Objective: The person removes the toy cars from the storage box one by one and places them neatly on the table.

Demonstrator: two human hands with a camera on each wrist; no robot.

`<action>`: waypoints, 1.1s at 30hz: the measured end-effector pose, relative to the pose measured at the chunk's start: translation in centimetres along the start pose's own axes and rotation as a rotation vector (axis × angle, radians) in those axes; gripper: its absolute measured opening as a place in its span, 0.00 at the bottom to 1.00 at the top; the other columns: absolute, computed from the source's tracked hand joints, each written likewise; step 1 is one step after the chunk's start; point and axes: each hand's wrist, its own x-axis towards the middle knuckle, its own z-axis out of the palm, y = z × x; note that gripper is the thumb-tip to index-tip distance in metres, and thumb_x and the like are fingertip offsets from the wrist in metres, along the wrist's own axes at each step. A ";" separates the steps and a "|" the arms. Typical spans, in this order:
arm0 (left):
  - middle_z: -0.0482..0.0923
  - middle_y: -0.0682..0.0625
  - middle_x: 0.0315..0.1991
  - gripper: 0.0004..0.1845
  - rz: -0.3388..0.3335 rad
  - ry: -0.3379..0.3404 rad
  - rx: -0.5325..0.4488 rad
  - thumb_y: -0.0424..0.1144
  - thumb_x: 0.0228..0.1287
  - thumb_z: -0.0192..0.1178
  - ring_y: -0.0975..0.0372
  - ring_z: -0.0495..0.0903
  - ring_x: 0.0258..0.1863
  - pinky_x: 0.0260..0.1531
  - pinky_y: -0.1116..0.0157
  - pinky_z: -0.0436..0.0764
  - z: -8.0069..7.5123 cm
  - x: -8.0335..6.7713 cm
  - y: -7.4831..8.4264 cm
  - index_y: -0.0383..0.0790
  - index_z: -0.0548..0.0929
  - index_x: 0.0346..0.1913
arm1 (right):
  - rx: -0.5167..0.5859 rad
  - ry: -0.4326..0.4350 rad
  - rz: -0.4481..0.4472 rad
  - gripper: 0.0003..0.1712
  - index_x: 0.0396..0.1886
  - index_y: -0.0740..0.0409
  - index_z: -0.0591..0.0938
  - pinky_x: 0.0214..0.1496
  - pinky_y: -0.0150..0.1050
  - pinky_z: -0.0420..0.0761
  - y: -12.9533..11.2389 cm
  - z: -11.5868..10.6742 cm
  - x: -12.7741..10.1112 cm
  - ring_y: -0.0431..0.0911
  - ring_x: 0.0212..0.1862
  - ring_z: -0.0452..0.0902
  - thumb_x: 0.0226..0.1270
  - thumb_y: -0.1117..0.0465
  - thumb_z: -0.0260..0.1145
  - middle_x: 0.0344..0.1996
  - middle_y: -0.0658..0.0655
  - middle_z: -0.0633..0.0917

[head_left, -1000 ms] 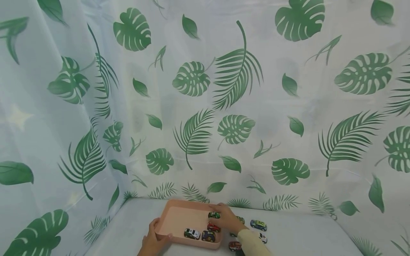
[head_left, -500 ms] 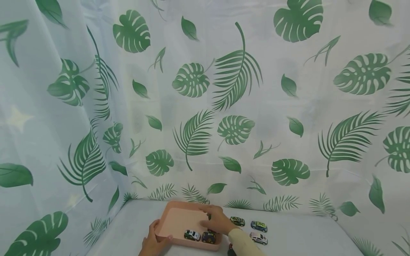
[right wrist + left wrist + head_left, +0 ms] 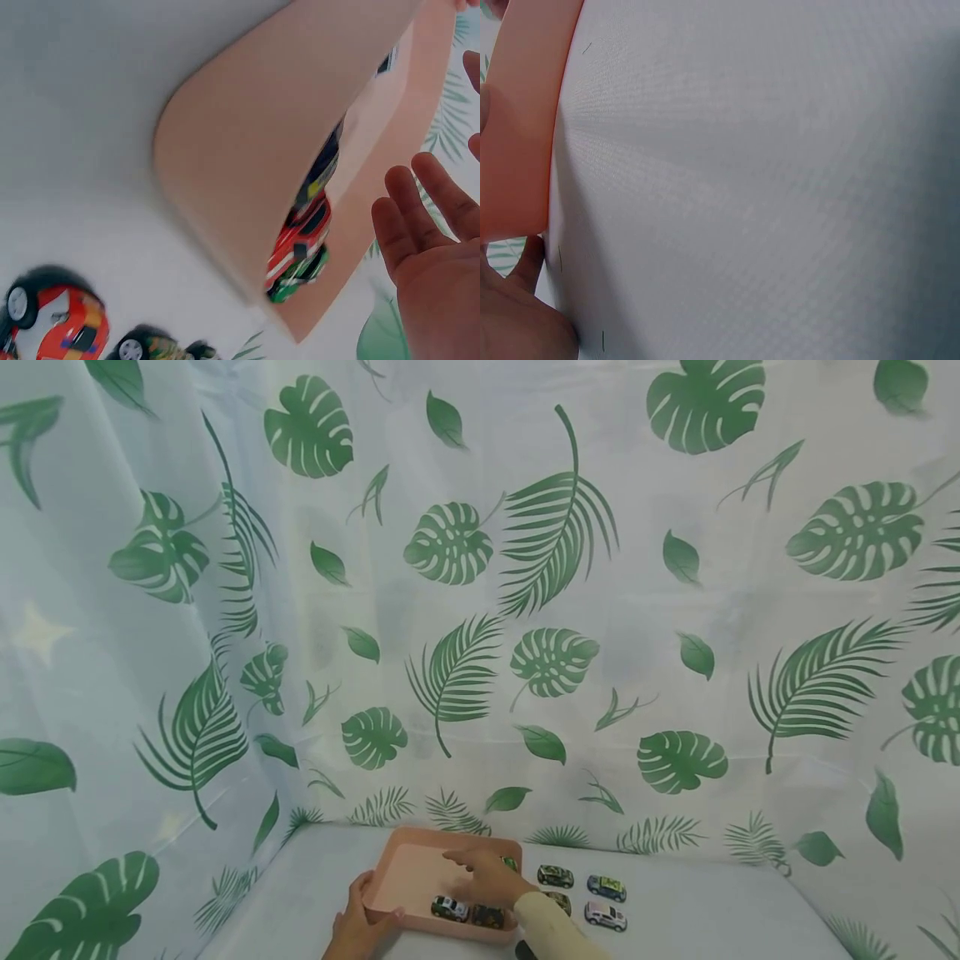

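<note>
My left hand (image 3: 357, 922) grips the near left corner of a pink tray (image 3: 408, 867), thumb over the front rim. My right hand (image 3: 489, 881) hovers above the tray, pointing left. In the right wrist view its fingers (image 3: 442, 195) are spread, with nothing between them. A white-and-green toy car (image 3: 450, 907) and a dark toy car (image 3: 488, 917) stand along the tray's front side. At the right end lies a green toy car (image 3: 509, 863), partly behind my hand. A red toy car (image 3: 306, 229) shows beside it in the right wrist view.
Right of the tray on the white table (image 3: 690, 910) stand a camouflage car (image 3: 555, 877), a blue-green car (image 3: 606, 887) and a white-and-pink car (image 3: 605, 916). An orange-red car (image 3: 71, 322) is near the tray's outside. Leaf-print curtains (image 3: 480, 760) enclose the table.
My right hand has left the green car at the tray's right end and moved left over the tray, fingers extended. The left hand still holds the tray corner.
</note>
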 end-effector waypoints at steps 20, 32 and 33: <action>0.57 0.21 0.76 0.58 -0.038 0.003 0.001 0.65 0.62 0.73 0.23 0.57 0.74 0.72 0.24 0.41 0.2 0.2 0.0 0.29 0.54 0.76 | -0.105 -0.124 -0.087 0.34 0.74 0.52 0.81 0.42 0.35 0.85 3.6 4.6 3.9 0.34 0.39 0.81 0.67 0.64 0.76 0.39 0.42 0.86; 0.59 0.21 0.75 0.58 -0.026 0.030 0.003 0.65 0.61 0.73 0.24 0.62 0.72 0.71 0.24 0.43 0.4 0.3 -0.1 0.28 0.55 0.75 | -0.106 -0.103 0.034 0.34 0.68 0.57 0.85 0.33 0.33 0.81 1.2 4.1 2.9 0.37 0.30 0.75 0.61 0.77 0.73 0.31 0.44 0.84; 0.59 0.21 0.75 0.58 -0.034 0.032 0.004 0.65 0.61 0.73 0.24 0.62 0.72 0.72 0.24 0.43 0.5 0.3 -0.1 0.28 0.55 0.75 | -0.108 -0.104 0.042 0.33 0.67 0.58 0.85 0.32 0.33 0.80 0.4 3.9 2.6 0.36 0.30 0.75 0.60 0.77 0.73 0.30 0.44 0.84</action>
